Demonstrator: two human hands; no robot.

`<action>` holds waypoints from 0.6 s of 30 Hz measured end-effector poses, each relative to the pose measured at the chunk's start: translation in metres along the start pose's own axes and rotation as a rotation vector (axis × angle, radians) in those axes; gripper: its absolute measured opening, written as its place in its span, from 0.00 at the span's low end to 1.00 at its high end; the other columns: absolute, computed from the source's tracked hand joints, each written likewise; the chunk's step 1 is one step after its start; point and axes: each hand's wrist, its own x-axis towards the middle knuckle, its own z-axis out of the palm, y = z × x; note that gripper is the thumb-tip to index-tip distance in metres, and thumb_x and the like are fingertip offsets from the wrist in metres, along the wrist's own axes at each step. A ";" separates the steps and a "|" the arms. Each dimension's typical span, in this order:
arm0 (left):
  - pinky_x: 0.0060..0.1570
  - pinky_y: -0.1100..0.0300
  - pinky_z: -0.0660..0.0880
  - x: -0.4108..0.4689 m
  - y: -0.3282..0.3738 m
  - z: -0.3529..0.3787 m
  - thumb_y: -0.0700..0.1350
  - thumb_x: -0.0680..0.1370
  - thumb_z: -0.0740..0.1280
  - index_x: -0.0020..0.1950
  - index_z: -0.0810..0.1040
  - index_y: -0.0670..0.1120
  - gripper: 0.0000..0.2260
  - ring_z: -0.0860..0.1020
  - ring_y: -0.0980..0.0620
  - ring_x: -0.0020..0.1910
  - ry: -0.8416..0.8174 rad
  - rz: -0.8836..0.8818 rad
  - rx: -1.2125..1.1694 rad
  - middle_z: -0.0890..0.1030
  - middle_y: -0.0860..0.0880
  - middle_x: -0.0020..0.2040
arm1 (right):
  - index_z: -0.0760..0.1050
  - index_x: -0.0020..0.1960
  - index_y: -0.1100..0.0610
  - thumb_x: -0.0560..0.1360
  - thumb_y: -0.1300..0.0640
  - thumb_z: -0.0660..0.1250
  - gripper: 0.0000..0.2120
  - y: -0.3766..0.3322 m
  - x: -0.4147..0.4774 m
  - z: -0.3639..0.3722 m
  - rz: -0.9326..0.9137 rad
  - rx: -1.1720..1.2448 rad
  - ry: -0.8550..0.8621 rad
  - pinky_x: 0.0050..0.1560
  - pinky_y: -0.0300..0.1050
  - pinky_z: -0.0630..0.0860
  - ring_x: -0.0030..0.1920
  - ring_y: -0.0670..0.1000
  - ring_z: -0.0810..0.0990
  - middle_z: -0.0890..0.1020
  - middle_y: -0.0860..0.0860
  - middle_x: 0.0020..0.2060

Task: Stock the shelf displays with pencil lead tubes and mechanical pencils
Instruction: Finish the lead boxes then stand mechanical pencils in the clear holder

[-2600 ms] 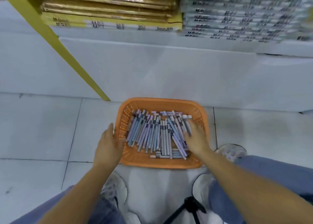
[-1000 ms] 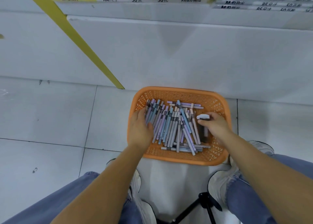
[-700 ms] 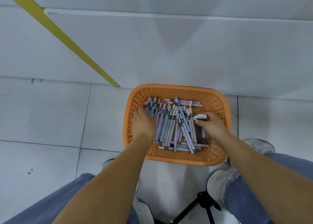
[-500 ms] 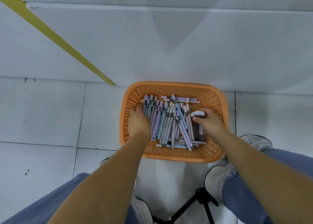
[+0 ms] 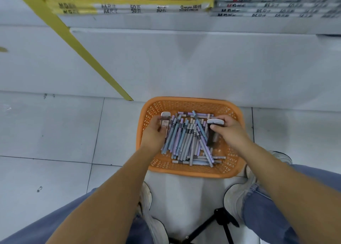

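White floor tiles [image 5: 55,133] and a pale shelf base [image 5: 184,64] fill most of my feed. Stacked paper packs [image 5: 129,5] sit on the shelf well ahead of and above both hands. A yellow upright [image 5: 73,40] slants down ahead of the left one.

Nearer me, an orange basket [image 5: 191,171] stands on the floor with both hands inside its rim. Between the hands lies a loose heap of mechanical pencils [image 5: 184,142]. Most run lengthwise away from me; a few lie crossways at the near wall.

Left hand [image 5: 154,134]: fingers curled round a pale lead tube [image 5: 164,123], white cap pointing away, held up by the basket's left wall.

Right hand [image 5: 231,131]: thumb and fingers pinching a dark lead tube [image 5: 211,138], white-capped, just right of the heap.

Change: half a second back the left hand was down among the pencils with no tube showing; now it has one raised. The right hand's tube was already in its grip a second ago. My view has tilted up, so the shelf stock shows again.

Reading: both hands are loaded, so this round of picking looks finished. The next move should be carrying the tubes to their display, which I cannot see from here. The pencils are all in the basket, and I can see nothing stocked yet.
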 end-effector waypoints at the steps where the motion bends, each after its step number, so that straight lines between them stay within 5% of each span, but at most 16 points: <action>1: 0.41 0.60 0.78 -0.005 0.007 -0.004 0.41 0.82 0.61 0.62 0.74 0.55 0.12 0.82 0.53 0.42 -0.031 0.026 -0.052 0.85 0.53 0.51 | 0.76 0.51 0.45 0.74 0.58 0.72 0.11 -0.011 -0.005 -0.002 -0.043 -0.010 0.003 0.38 0.38 0.73 0.42 0.42 0.80 0.82 0.44 0.46; 5: 0.43 0.56 0.82 -0.030 0.046 -0.022 0.41 0.79 0.68 0.57 0.78 0.56 0.11 0.85 0.52 0.47 -0.192 0.064 -0.295 0.86 0.52 0.47 | 0.76 0.48 0.46 0.74 0.58 0.72 0.09 -0.065 -0.033 -0.013 -0.227 0.030 -0.052 0.30 0.38 0.74 0.29 0.44 0.79 0.83 0.47 0.38; 8: 0.56 0.43 0.81 -0.052 0.085 -0.033 0.44 0.76 0.73 0.60 0.80 0.47 0.13 0.83 0.41 0.56 -0.304 0.121 -0.353 0.85 0.42 0.54 | 0.75 0.48 0.50 0.75 0.61 0.71 0.08 -0.109 -0.067 -0.019 -0.359 0.118 -0.182 0.34 0.46 0.78 0.34 0.50 0.79 0.82 0.47 0.37; 10: 0.63 0.40 0.77 -0.072 0.111 -0.039 0.46 0.76 0.74 0.62 0.80 0.45 0.16 0.82 0.40 0.59 -0.380 0.181 -0.355 0.85 0.41 0.57 | 0.75 0.49 0.53 0.75 0.63 0.70 0.08 -0.135 -0.093 -0.024 -0.445 0.170 -0.239 0.32 0.43 0.78 0.35 0.49 0.80 0.82 0.46 0.36; 15: 0.45 0.48 0.80 -0.123 0.167 -0.061 0.48 0.80 0.68 0.66 0.75 0.45 0.15 0.85 0.40 0.51 -0.510 0.294 -0.408 0.85 0.41 0.55 | 0.77 0.51 0.54 0.75 0.63 0.70 0.07 -0.188 -0.152 -0.048 -0.597 0.185 -0.252 0.34 0.40 0.79 0.38 0.47 0.82 0.82 0.51 0.44; 18: 0.52 0.44 0.82 -0.147 0.199 -0.075 0.48 0.80 0.68 0.67 0.74 0.45 0.17 0.82 0.36 0.58 -0.531 0.329 -0.436 0.83 0.40 0.60 | 0.79 0.53 0.51 0.74 0.59 0.72 0.08 -0.216 -0.179 -0.066 -0.721 0.091 -0.176 0.34 0.36 0.77 0.35 0.42 0.79 0.82 0.48 0.41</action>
